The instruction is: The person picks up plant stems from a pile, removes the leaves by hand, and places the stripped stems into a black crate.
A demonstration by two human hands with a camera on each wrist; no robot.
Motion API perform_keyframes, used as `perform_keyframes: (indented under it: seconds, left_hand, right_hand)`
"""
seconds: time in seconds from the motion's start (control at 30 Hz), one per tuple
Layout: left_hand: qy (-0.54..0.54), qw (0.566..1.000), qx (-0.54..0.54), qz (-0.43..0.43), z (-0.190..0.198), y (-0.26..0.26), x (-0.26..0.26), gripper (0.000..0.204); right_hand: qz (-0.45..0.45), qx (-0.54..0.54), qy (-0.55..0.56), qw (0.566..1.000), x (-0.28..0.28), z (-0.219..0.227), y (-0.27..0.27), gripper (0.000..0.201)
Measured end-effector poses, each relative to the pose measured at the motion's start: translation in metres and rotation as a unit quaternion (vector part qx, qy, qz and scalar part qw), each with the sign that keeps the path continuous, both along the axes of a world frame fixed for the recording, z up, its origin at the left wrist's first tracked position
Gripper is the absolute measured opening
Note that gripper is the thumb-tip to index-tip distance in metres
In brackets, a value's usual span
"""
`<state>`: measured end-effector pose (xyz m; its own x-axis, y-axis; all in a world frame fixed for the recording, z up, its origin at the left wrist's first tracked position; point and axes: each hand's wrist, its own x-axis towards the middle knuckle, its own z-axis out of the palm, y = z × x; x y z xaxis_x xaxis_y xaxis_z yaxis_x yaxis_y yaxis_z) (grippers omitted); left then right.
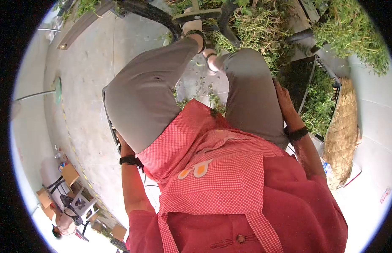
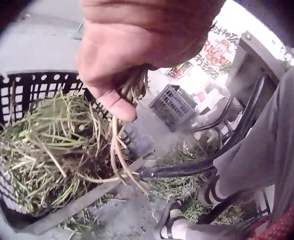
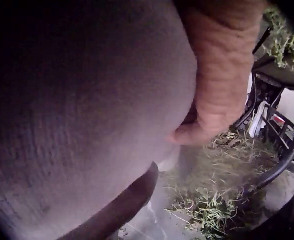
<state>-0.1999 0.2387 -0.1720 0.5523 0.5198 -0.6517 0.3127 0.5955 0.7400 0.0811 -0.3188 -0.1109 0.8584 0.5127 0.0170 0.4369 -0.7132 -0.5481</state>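
Observation:
In the left wrist view, the left hand [image 2: 142,42] grips a small bunch of green and pale stems [image 2: 118,145], which hang from its curled fingers beside a black crate [image 2: 34,77]. Cut stems [image 2: 52,135] fill that crate. The head view has most of the left hand [image 1: 125,146] hidden behind the thigh. The right hand [image 1: 284,100] rests against the outer side of the other leg near the knee. In the right wrist view, a fingertip of the right hand [image 3: 219,75] touches the grey trousers [image 3: 97,110]; its other fingers are largely hidden.
A second crate of leafy greens [image 1: 320,101] stands beside the right leg, near a woven straw roll [image 1: 341,130]. Piled greens [image 1: 263,31] lie ahead, around dark metal legs. Farther back is a grey crate [image 2: 173,107]. Another person [image 1: 67,223] is at the lower left.

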Motion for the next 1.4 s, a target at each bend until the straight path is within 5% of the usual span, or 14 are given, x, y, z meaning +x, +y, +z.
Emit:
perform_keyframes:
  seconds: [0.2,0.23,0.33,0.37,0.5,0.6,0.67,0.93,1.0,1.03,1.13,1.23,1.33,1.4]
  left_hand:
    - [-0.040,0.965,0.258,-0.013,0.027,0.066,0.044,0.034]
    - [0.061,0.935,0.349,0.006,0.050,0.043,0.062,0.042]
    - [0.140,0.929,0.342,0.026,0.065,0.052,0.078,0.039]
    - [0.048,0.957,0.287,-0.012,0.064,0.052,0.077,0.033]
    - [0.030,0.984,0.159,-0.072,0.028,0.092,0.050,0.029]
    - [0.055,0.989,0.084,-0.106,-0.011,0.113,0.012,0.058]
    - [0.021,0.997,0.048,-0.048,-0.030,0.093,0.014,0.044]
    - [0.055,0.995,0.023,-0.079,-0.028,-0.019,-0.026,0.040]
    - [0.057,0.993,0.036,-0.101,-0.021,-0.046,-0.022,0.039]
    - [0.058,0.991,0.043,-0.116,-0.019,-0.058,-0.016,0.038]
    - [0.064,0.985,0.044,-0.155,-0.013,-0.090,-0.025,0.037]
    - [0.078,0.976,0.047,-0.200,-0.011,-0.122,-0.046,0.035]
    - [0.106,0.962,0.073,-0.239,-0.015,-0.147,-0.065,0.034]
    - [0.128,0.951,0.108,-0.259,-0.019,-0.158,-0.073,0.033]
  right_hand:
    - [0.013,-0.045,-0.133,0.990,0.002,-0.014,-0.016,0.046]
    - [-0.011,-0.030,-0.054,0.998,0.004,-0.010,-0.016,0.046]
    - [-0.043,-0.027,0.014,0.999,-0.001,0.004,-0.012,0.045]
    - [-0.047,-0.033,0.007,0.998,-0.001,0.005,-0.010,0.045]
    - [0.013,-0.012,-0.083,0.996,0.002,0.005,0.001,0.040]
    - [-0.034,-0.084,0.046,0.995,0.005,0.008,0.008,0.037]
    - [-0.041,-0.056,-0.006,0.998,0.000,0.009,0.009,0.041]
    - [-0.038,-0.074,-0.014,0.996,0.006,-0.044,-0.034,0.037]
    - [-0.201,0.096,0.273,0.936,0.011,-0.016,-0.016,0.036]
    - [-0.179,0.098,0.275,0.940,0.010,-0.017,-0.011,0.036]
    - [-0.189,0.062,0.211,0.957,0.022,-0.027,-0.022,0.040]
    - [-0.019,-0.085,-0.016,0.996,0.049,-0.085,-0.059,0.046]
    - [-0.177,0.133,0.172,0.960,0.035,-0.081,-0.066,0.046]
    - [0.008,0.015,-0.123,0.992,0.016,-0.047,-0.062,0.044]
